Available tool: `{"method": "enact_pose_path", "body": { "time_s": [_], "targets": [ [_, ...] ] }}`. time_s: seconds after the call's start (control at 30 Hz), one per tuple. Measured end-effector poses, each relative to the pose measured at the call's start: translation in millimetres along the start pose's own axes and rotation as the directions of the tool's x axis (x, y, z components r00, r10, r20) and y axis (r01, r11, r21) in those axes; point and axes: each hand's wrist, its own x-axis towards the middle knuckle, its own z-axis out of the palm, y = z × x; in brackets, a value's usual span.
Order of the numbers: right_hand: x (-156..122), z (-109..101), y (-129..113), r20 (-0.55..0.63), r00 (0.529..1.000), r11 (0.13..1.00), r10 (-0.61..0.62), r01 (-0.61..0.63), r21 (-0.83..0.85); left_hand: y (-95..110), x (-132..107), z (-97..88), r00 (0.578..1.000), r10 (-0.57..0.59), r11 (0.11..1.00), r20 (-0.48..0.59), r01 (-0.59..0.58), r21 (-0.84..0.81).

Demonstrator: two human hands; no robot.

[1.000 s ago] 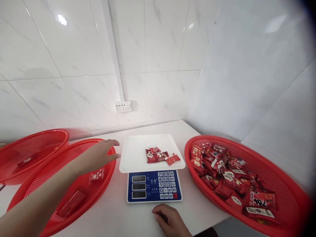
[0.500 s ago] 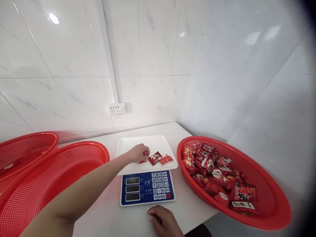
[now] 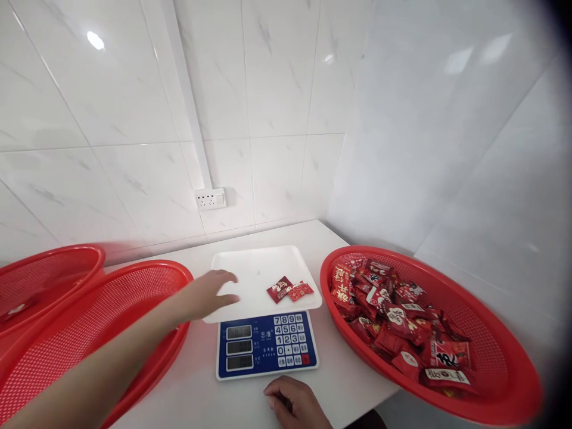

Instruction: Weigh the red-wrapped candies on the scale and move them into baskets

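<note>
My left hand (image 3: 203, 296) hovers at the left edge of the white weighing tray (image 3: 254, 268), above the gap between the tray and the near red basket (image 3: 111, 310). Its fingers point right and are loosely curved over the palm; no wrapper shows. A few red-wrapped candies (image 3: 289, 290) lie on the tray's right front part. The tray sits on a blue scale (image 3: 267, 347) with a keypad and three displays. My right hand (image 3: 297, 406) rests curled on the table edge in front of the scale, with nothing seen in it.
A large red basket (image 3: 491, 363) at the right holds a heap of red candies (image 3: 393, 316). A second red basket (image 3: 44, 274) sits at the far left with a wrapper inside. White tiled walls form a corner behind, with a socket (image 3: 210, 199).
My left hand reached from the left basket to the tray, closed on candies there, then pulled back left. Fewer candies lie on the tray now. The right hand stayed put.
</note>
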Motion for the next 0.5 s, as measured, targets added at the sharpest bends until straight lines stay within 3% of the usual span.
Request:
{"method": "enact_pose_path", "body": {
  "time_s": [0.07, 0.17, 0.23, 0.37, 0.5],
  "targets": [
    [0, 1, 0, -0.006, 1.0, 1.0, 0.0, 0.0, -0.011, 32, 25, 25.5, 0.993, 0.116, 0.993, -0.024, -0.115, 0.021],
    [-2, 2, 1, -0.029, 1.0, 1.0, -0.011, 0.01, -0.029, 72, 62, 58.3, 0.987, 0.15, 0.987, -0.058, -0.146, 0.058],
    [-3, 2, 3, -0.051, 0.999, 0.999, -0.017, 0.015, -0.039, 88, 80, 72.7, 0.984, 0.157, 0.985, -0.081, -0.15, 0.086],
    [-5, 3, 3, -0.069, 0.998, 0.999, -0.01, 0.007, -0.047, 98, 97, 85.9, 0.983, 0.172, 0.982, -0.068, -0.166, 0.085],
    [-5, 2, 3, -0.054, 0.999, 0.999, -0.005, 0.003, -0.039, 89, 90, 74.9, 0.984, 0.17, 0.985, -0.059, -0.167, 0.053]
  ]
}}
